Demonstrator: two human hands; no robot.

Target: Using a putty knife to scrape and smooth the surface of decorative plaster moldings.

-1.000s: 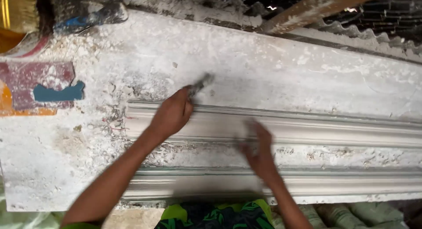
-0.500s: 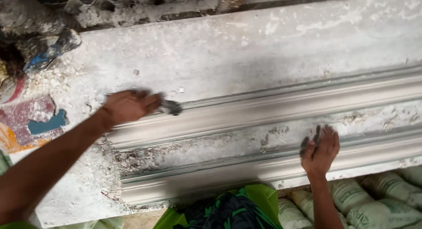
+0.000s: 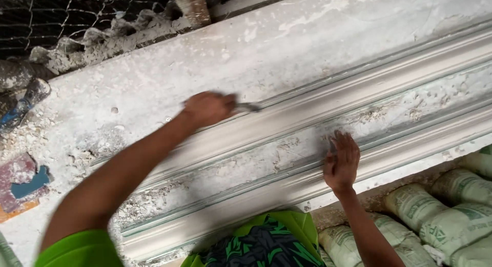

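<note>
A long white plaster moulding with ridged profiles lies on a plaster-caked bench. My left hand grips a small metal scraper, its blade against the upper ridge of the moulding. My right hand rests flat, fingers spread, on the rough plaster strip between the upper and lower mouldings. A second ridged moulding runs along the bench's near edge.
Filled sacks are stacked below the bench at lower right. A plaster-crusted tool lies at the far left, near a red and blue scrap. Wire mesh and plaster lumps line the back edge.
My left hand with the scraper has slid right along the upper ridge. My right hand has shifted left and flattened onto the rough strip. The view has tilted.
</note>
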